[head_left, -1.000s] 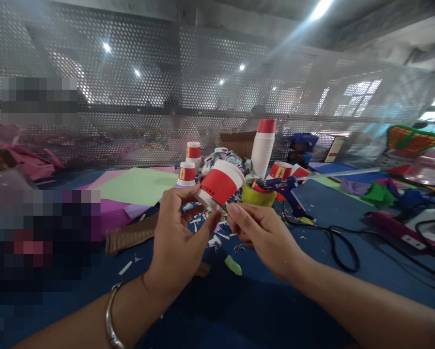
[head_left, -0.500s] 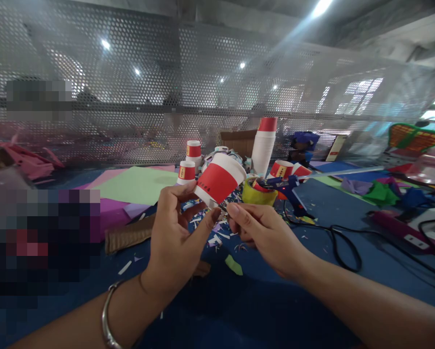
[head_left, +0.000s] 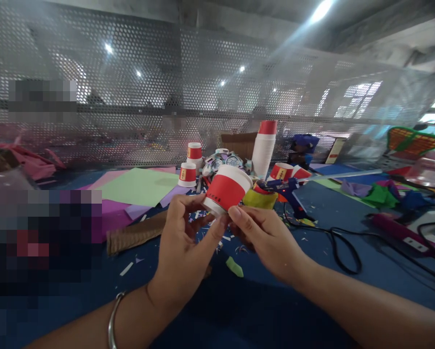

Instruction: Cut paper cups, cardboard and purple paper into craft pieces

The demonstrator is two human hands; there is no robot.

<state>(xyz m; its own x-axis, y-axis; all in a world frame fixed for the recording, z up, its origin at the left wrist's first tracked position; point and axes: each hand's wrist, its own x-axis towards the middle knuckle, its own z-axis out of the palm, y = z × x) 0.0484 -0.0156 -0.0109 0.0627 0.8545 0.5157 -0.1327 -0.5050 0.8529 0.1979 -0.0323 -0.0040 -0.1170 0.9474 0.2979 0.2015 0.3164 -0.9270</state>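
Note:
A red and white paper cup is held up over the blue table, tilted with its mouth pointing up and to the right. My left hand grips the cup's base with thumb and fingertips. My right hand is closed beside it, fingers pinched at the bottom edge of the cup, touching the left thumb. Whether the right hand holds a small tool is hidden by its fingers. A metal bangle sits on my left wrist.
Behind the cup lie a yellow tape roll, a blue glue gun with a black cord, several red and white cups, a tall cup stack, coloured paper sheets, corrugated cardboard and paper scraps. A perforated metal screen closes the back.
The cup has dropped slightly and tilted more upright. My two hands have drawn closer together so that the right fingers now touch the cup's base and the left thumb.

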